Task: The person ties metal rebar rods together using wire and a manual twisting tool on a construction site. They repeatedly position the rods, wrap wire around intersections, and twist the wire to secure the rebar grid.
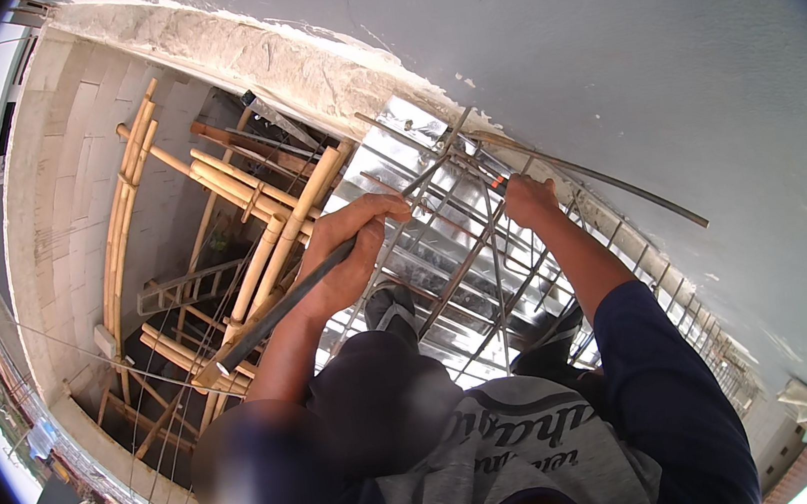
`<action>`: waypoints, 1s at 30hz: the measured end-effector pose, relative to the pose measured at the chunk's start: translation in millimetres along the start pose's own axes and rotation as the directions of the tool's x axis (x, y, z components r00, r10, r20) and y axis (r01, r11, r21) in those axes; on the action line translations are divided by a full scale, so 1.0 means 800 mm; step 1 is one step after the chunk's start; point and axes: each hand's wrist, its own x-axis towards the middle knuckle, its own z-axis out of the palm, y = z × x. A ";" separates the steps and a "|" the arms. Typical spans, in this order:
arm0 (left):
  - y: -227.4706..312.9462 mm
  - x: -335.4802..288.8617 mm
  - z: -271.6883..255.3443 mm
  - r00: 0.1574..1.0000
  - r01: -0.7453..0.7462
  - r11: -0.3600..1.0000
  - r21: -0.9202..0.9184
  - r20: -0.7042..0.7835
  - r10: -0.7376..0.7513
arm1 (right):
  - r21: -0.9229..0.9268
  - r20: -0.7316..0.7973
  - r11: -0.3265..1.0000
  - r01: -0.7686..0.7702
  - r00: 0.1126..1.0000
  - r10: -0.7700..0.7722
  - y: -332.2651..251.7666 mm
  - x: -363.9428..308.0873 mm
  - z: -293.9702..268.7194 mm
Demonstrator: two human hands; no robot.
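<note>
My left hand [349,257] is closed round a long dark steel bar [286,317]. The bar slants from the lower left up to where several rebars cross beside the wall. My right hand [529,201] is closed at the same crossing, on a small tool with an orange-red part; its kind is mostly hidden by the fingers. Under both hands lies a grid of steel rebar [462,280] over shiny corrugated metal sheeting [399,132]. Another loose-ended rod [616,178] runs from the crossing along the wall to the right.
My shoe [390,309] stands on the sheeting among the bars. To the left, bamboo scaffolding [270,268] and a ladder [188,288] rise from a deep opening bounded by a block wall [65,203]. A grey plastered wall [641,52] closes off the right side.
</note>
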 end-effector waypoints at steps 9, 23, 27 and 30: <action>-0.010 -0.014 0.001 0.997 0.048 0.998 -0.037 -0.053 -0.049 | 0.168 0.072 0.973 0.155 0.983 -0.169 0.018 0.009 0.026; -0.044 -0.034 -0.009 0.898 0.188 0.908 -0.374 -0.309 -0.313 | 0.755 0.355 -0.471 -0.457 0.888 -0.293 -0.110 -0.055 0.100; -0.049 -0.028 -0.008 0.920 0.055 0.890 -0.452 -0.324 -0.222 | 0.859 0.439 -0.116 -0.499 0.833 -0.335 -0.039 -0.041 0.058; -0.025 0.025 -0.004 0.927 -0.016 0.838 -0.546 -0.321 -0.192 | 0.358 -0.221 0.931 0.072 0.975 0.010 -0.002 -0.024 0.078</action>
